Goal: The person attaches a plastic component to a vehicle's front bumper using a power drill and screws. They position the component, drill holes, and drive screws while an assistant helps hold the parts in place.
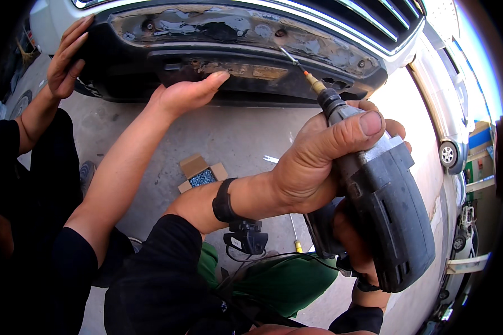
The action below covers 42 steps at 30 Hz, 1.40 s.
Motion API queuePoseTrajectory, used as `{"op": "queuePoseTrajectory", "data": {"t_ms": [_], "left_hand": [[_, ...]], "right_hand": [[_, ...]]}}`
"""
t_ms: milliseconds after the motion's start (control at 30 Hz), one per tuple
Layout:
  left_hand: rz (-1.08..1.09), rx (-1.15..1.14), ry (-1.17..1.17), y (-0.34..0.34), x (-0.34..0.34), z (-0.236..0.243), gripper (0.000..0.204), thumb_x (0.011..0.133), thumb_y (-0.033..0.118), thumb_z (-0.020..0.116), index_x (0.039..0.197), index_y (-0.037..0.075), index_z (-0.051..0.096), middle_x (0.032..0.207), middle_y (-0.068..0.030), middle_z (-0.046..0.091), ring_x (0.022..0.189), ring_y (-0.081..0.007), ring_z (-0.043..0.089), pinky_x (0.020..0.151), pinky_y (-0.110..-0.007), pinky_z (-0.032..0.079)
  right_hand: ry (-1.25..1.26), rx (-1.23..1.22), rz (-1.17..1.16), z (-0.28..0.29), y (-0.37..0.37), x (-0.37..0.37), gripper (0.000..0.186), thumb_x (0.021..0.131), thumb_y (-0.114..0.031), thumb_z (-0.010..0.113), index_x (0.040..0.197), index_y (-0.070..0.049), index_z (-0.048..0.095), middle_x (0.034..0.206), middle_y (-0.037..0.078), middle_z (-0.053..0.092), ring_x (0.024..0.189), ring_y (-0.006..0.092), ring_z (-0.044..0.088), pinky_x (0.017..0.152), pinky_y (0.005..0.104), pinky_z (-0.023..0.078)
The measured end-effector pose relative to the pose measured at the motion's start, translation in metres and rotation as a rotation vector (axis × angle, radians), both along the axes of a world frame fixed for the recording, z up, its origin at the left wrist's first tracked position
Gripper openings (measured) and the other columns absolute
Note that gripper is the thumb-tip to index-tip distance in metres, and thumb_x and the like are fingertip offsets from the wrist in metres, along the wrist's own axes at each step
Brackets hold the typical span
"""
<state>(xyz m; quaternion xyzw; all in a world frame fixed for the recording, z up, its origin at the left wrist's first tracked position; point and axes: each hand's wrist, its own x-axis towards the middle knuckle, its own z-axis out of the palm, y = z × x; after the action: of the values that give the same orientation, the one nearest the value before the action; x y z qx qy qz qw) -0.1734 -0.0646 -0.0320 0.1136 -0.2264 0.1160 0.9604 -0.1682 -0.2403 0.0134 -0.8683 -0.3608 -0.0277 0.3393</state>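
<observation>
A black and grey power drill (394, 206) is held up and points at the dark plastic lower bumper panel (201, 28) of a white vehicle. My left hand (310, 159) wraps round its front body, thumb over the top. Lower down, my right hand (353, 237) grips it near the handle, partly hidden by the housing. From the brass-coloured collar (316, 85) runs a bit with an orange band, ending in a thin silver screw-like tip (288, 56) close to the panel; whether it touches, I cannot tell.
Another person's hands, one (67, 58) at the bumper's left end and one (187, 95) under its middle, support it. On the concrete floor are an open cardboard box (193, 166) of screws (201, 178) and a yellow-handled screwdriver (298, 246). Parked vehicles (448, 154) stand at the right.
</observation>
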Motion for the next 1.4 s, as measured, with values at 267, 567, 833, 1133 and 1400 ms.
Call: {"op": "queuePoseTrajectory", "data": {"t_ms": [267,567,833,1133,1400], "left_hand": [[-0.009,-0.017,-0.003,-0.001,0.001,-0.001,0.044,0.089,0.039,0.074,0.115,0.008,0.058,0.116,-0.0106,0.063,0.108,-0.0213,0.064,0.095,-0.037,0.056],[-0.02,-0.041,0.005,0.0,-0.001,-0.001,0.042,0.089,0.034,0.074,0.115,0.006,0.055,0.112,-0.0117,0.064,0.107,-0.023,0.065,0.094,-0.04,0.056],[-0.005,0.057,0.04,0.003,0.001,-0.01,0.046,0.089,0.038,0.067,0.123,0.011,0.052,0.122,-0.0154,0.062,0.122,-0.0336,0.061,0.102,-0.053,0.053],[-0.013,0.024,0.053,0.004,-0.004,-0.005,0.039,0.086,0.035,0.074,0.109,0.008,0.056,0.111,-0.0133,0.063,0.111,-0.0281,0.064,0.098,-0.044,0.053],[-0.018,0.018,0.045,0.004,-0.004,-0.006,0.039,0.086,0.034,0.074,0.109,0.008,0.056,0.111,-0.0136,0.064,0.11,-0.0279,0.065,0.097,-0.043,0.054]], "right_hand": [[-0.01,0.007,0.009,-0.002,0.001,0.001,0.047,0.079,-0.021,0.084,0.122,-0.012,0.067,0.108,0.007,0.072,0.097,0.025,0.069,0.088,0.0378,0.054],[-0.023,0.035,0.045,-0.011,0.006,0.007,0.047,0.079,-0.022,0.084,0.122,-0.012,0.067,0.109,0.007,0.072,0.098,0.0252,0.069,0.088,0.0378,0.054],[-0.035,0.083,0.102,-0.021,0.012,0.013,0.047,0.08,-0.022,0.083,0.122,-0.012,0.067,0.11,0.007,0.072,0.099,0.0255,0.068,0.088,0.0378,0.054],[-0.049,0.11,0.129,-0.026,0.017,0.014,0.047,0.08,-0.023,0.083,0.123,-0.012,0.066,0.11,0.007,0.071,0.099,0.0258,0.068,0.088,0.0378,0.054],[-0.057,0.103,0.127,-0.025,0.017,0.013,0.047,0.08,-0.023,0.083,0.123,-0.013,0.066,0.111,0.007,0.071,0.1,0.026,0.068,0.088,0.0379,0.054]]}}
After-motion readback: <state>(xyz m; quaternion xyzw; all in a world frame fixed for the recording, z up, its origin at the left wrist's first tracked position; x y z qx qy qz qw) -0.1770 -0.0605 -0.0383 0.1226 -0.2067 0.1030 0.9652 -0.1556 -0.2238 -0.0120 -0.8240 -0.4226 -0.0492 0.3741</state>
